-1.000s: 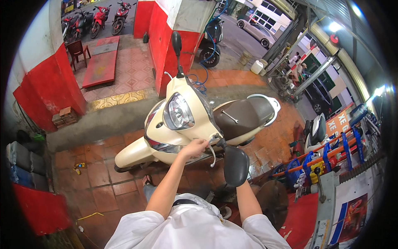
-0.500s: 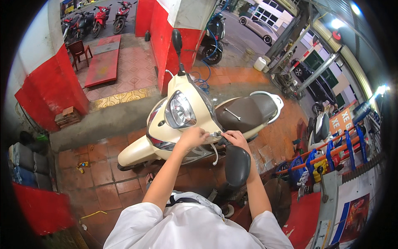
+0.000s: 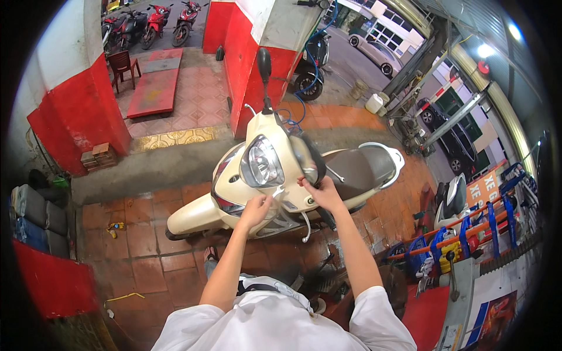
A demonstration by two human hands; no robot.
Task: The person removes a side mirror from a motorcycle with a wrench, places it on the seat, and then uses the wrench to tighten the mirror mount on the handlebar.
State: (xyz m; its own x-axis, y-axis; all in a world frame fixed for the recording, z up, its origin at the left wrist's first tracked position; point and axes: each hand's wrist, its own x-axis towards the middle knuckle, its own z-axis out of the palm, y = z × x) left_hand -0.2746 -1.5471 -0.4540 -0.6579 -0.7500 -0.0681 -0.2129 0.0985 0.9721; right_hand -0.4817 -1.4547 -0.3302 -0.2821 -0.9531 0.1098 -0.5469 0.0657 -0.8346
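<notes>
though cluttered, tiled room (image 3: 79, 120) around scooter (image 3: 262, 161)

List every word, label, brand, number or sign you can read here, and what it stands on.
Orange sign, at right: large white capital letters, partly cut off; I won't copy the wording.
Poster, at lower right: any print is too small to read.
Cream scooter: no lettering I can make out.
</notes>
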